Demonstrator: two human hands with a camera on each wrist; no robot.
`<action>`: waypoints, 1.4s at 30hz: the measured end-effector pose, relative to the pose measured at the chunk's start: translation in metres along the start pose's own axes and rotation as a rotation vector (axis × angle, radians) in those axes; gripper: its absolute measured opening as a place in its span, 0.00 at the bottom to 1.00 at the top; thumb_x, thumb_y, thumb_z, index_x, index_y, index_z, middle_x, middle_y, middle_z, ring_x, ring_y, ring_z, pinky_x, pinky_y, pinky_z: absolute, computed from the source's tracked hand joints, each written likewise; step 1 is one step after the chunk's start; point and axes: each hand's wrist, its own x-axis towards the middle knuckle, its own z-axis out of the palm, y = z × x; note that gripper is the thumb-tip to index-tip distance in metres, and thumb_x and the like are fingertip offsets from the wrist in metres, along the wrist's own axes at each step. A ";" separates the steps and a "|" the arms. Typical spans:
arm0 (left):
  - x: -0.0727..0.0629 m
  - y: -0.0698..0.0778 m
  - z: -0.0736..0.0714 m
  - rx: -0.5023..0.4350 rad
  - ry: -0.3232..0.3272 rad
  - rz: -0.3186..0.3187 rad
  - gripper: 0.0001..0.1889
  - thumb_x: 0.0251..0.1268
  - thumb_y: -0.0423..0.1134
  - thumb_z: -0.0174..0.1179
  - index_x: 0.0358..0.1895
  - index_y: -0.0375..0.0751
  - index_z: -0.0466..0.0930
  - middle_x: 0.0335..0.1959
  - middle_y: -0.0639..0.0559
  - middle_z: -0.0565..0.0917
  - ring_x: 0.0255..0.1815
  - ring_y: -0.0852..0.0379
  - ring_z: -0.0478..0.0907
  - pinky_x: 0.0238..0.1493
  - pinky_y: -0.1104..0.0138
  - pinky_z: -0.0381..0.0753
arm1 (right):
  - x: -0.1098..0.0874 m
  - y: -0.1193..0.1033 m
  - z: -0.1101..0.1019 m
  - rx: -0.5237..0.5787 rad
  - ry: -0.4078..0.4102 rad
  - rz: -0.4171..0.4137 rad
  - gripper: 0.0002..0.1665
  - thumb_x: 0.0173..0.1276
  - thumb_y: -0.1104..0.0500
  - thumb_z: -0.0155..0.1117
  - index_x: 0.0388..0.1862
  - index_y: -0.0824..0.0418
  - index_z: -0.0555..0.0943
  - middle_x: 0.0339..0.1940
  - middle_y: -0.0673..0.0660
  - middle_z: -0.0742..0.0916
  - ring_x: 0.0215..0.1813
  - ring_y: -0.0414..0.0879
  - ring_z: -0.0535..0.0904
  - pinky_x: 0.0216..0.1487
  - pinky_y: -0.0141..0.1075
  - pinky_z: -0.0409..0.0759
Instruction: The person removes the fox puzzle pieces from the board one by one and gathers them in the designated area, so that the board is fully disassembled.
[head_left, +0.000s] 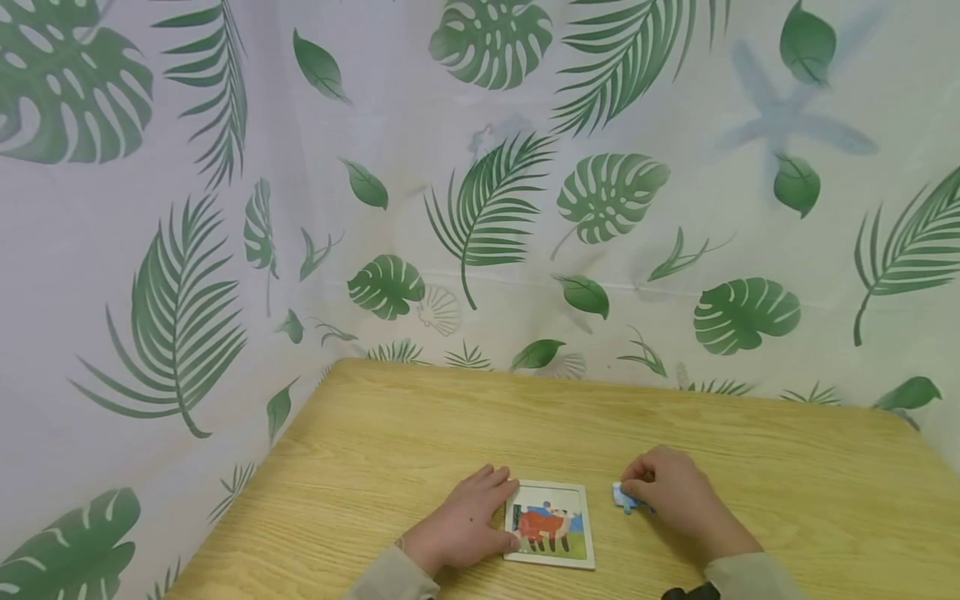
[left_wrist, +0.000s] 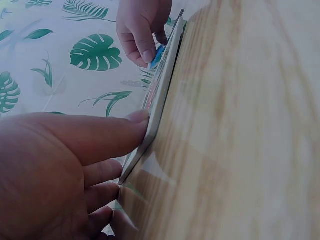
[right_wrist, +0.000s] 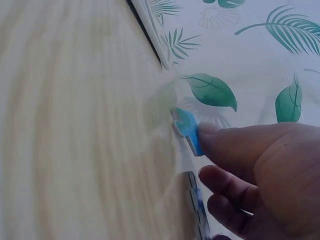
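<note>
My left hand lies at the left side of a framed jigsaw puzzle, thumb at the lower corner and fingertips at the upper one. The thumb presses against the pale frame edge in the left wrist view. A reddish-brown animal on grass shows in the picture. To the right of the frame, my right hand pinches a small blue puzzle piece. Its thumb is on the blue face; the opposing fingertip is hidden. More puzzle pieces lie on the table below the right fingers.
The wooden table reaches back to a white leaf-patterned covering behind it and along the left side. A dark strap is on the right wrist, at the bottom of the head view.
</note>
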 end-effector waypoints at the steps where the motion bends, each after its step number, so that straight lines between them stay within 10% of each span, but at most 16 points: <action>1: 0.000 0.000 0.000 -0.006 -0.001 0.000 0.40 0.67 0.53 0.65 0.78 0.44 0.63 0.80 0.47 0.57 0.82 0.45 0.47 0.76 0.46 0.51 | 0.000 0.000 0.000 -0.013 -0.002 0.004 0.05 0.67 0.52 0.72 0.32 0.48 0.87 0.38 0.47 0.82 0.45 0.45 0.77 0.49 0.58 0.74; 16: 0.000 0.002 -0.004 0.000 0.013 -0.004 0.40 0.67 0.52 0.66 0.78 0.43 0.63 0.81 0.46 0.57 0.81 0.43 0.47 0.76 0.46 0.50 | -0.002 -0.001 0.004 -0.060 0.042 -0.023 0.06 0.66 0.47 0.72 0.32 0.45 0.86 0.41 0.48 0.81 0.50 0.53 0.77 0.49 0.60 0.69; 27: 0.002 0.004 0.002 -0.019 0.018 -0.002 0.40 0.65 0.50 0.66 0.78 0.42 0.63 0.80 0.46 0.57 0.81 0.44 0.47 0.76 0.46 0.50 | -0.018 -0.023 0.008 0.201 0.231 0.007 0.09 0.76 0.54 0.62 0.44 0.57 0.85 0.40 0.51 0.85 0.43 0.47 0.78 0.44 0.43 0.77; 42: 0.001 0.013 0.007 0.012 -0.006 0.029 0.40 0.61 0.57 0.67 0.78 0.58 0.65 0.82 0.46 0.54 0.82 0.41 0.45 0.75 0.39 0.42 | -0.033 -0.065 0.037 0.084 0.025 -0.050 0.03 0.69 0.55 0.68 0.40 0.50 0.85 0.22 0.41 0.78 0.24 0.37 0.71 0.29 0.33 0.72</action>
